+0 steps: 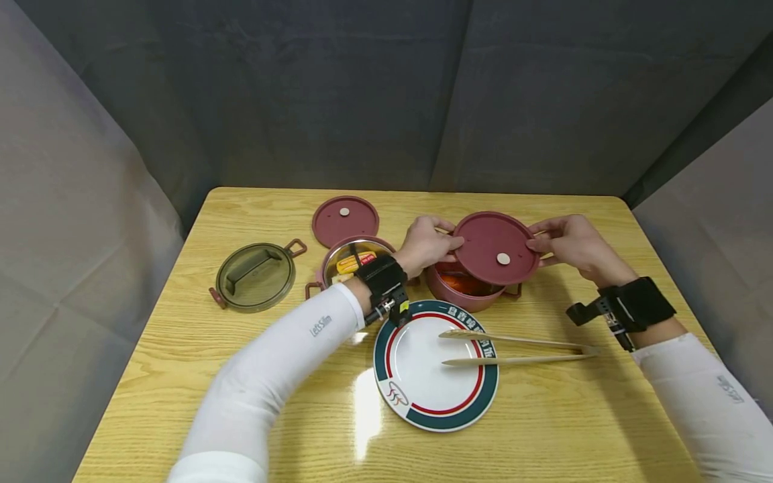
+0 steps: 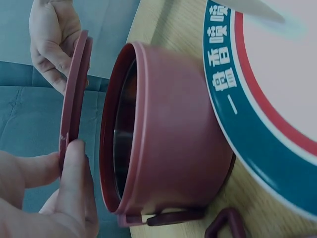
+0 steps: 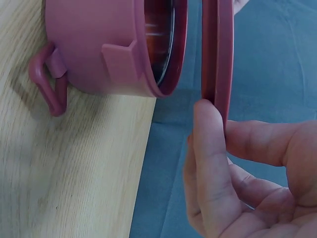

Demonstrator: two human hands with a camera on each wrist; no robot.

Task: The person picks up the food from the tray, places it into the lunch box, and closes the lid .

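Both hands hold a round dark-red lid (image 1: 495, 248) just above a dark-red container (image 1: 468, 290) with reddish food inside. My left hand (image 1: 427, 245) pinches the lid's left rim and my right hand (image 1: 572, 243) pinches its right rim. In the left wrist view the lid (image 2: 74, 96) hangs a small gap away from the container (image 2: 168, 134). The right wrist view shows the lid's edge (image 3: 218, 54) held apart from the container's mouth (image 3: 114, 44).
A second container (image 1: 347, 258) with food sits left of the first, another red lid (image 1: 345, 220) behind it. A clear greenish lid (image 1: 256, 276) lies far left. A white plate (image 1: 435, 365) with teal and red rim carries wooden tongs (image 1: 519, 349).
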